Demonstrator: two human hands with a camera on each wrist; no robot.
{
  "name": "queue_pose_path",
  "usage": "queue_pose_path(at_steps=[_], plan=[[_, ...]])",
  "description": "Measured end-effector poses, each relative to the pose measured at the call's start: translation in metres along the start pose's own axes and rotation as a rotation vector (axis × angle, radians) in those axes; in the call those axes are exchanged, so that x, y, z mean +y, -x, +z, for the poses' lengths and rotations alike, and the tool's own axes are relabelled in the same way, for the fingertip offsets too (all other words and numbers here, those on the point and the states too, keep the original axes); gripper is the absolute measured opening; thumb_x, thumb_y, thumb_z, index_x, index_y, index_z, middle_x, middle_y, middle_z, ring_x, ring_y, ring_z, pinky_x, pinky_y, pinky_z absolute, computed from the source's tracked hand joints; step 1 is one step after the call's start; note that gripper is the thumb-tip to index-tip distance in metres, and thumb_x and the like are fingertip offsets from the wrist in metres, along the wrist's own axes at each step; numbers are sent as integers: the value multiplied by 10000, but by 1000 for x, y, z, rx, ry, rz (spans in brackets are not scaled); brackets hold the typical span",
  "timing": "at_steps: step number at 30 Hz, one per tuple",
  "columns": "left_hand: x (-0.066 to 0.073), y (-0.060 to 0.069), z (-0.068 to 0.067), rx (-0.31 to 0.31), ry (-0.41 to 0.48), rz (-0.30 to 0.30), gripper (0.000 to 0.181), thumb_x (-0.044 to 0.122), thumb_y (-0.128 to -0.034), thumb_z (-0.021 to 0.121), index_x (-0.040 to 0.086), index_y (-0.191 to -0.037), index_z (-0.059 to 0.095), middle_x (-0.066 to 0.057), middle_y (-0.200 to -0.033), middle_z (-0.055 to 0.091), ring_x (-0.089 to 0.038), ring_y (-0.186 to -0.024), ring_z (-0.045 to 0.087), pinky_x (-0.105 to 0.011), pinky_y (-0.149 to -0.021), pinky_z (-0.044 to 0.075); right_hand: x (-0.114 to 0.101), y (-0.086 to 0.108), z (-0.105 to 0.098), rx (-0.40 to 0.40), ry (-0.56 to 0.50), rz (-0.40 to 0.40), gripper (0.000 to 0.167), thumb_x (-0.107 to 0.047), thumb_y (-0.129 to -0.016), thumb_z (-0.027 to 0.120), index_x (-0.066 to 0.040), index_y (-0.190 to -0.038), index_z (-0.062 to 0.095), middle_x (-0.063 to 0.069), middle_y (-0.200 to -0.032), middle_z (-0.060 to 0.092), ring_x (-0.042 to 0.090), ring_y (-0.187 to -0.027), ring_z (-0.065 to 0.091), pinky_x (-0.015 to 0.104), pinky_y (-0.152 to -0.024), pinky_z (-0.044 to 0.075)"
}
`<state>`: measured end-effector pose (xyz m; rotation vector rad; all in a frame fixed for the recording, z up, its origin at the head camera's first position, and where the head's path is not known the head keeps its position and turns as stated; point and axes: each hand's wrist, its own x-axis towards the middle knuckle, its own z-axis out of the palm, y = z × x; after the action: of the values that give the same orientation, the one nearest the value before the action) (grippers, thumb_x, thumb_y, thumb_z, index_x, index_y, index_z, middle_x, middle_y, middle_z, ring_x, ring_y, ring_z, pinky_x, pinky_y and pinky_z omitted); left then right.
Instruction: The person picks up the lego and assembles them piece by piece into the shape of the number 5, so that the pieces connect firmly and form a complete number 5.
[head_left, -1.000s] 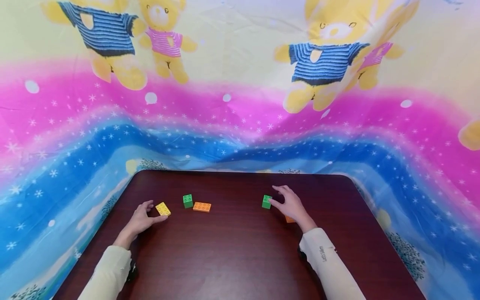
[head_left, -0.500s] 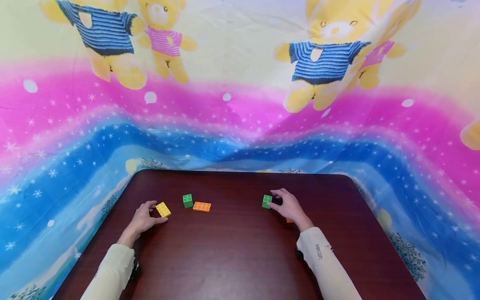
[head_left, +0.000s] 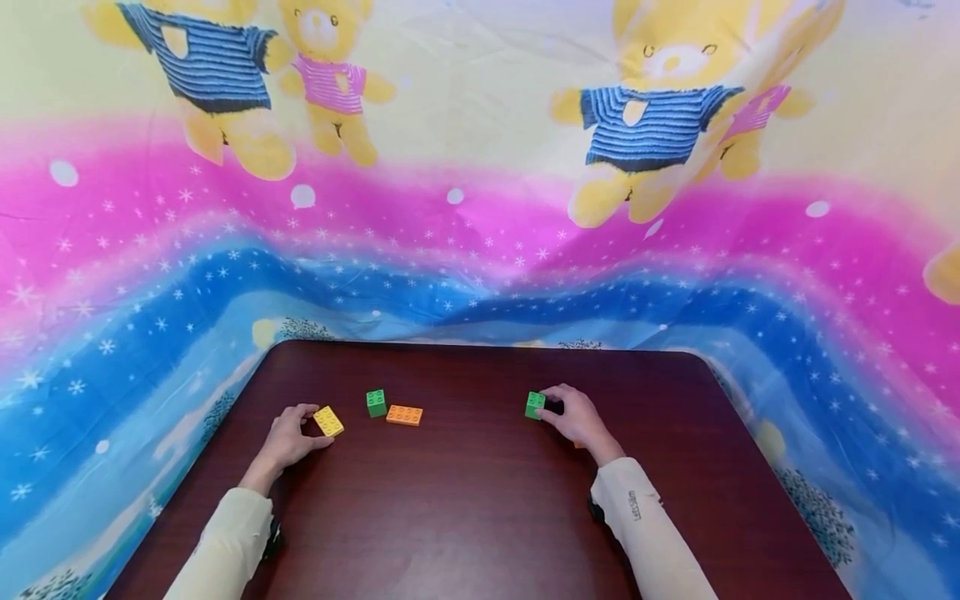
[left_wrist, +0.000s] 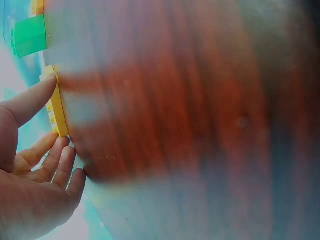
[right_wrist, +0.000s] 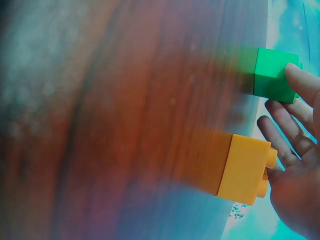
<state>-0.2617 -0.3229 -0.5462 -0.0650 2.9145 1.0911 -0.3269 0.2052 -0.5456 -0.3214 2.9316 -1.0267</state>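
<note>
On the left of the table my left hand (head_left: 287,437) pinches a flat yellow toy brick (head_left: 328,422) between thumb and fingers. The left wrist view shows the thumb against one end of that yellow brick (left_wrist: 59,107) and fingertips at the other. To the right, my right hand (head_left: 581,421) holds a green toy brick (head_left: 535,405), thumb on its near side; its far side is partly hidden. Both bricks rest on the table. Under the right palm an orange brick (right_wrist: 244,169) stands apart from the fingers, mostly covered by the hand in the head view.
A second green brick (head_left: 376,403) stands right of the yellow one, beside a flat orange brick (head_left: 405,415). The dark wooden table (head_left: 450,500) has rounded far corners. A printed cloth with bears (head_left: 480,233) hangs behind and around it.
The right hand's fingers have closed in behind the green brick. Around the yellow brick, the left thumb and fingers have drawn in slightly. The bricks have hardly moved.
</note>
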Motion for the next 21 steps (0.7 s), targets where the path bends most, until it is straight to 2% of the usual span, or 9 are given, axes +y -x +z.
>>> queue_pose_path(at_steps=[10,21], plan=[[1,2,1,26,1,3,653,131,-875,814,-95,-1402,502,-352,-1345,482,-490,-1201,450,-639,-1020,412,-2,0,0,6,-4,6,408,-270,-958,763,-143,-1337,680,100,-1297,652,293,-1149,603,513,-978,544],[4,5,0,15,15,3,625,132,-889,805,-100,-1383,500,-343,-1338,480,-492,-1219,480,-638,-1035,425,0,-1,0,2,7,1,406,-274,-964,755,-131,-1336,680,109,-1296,654,299,-1142,600,522,-971,539]])
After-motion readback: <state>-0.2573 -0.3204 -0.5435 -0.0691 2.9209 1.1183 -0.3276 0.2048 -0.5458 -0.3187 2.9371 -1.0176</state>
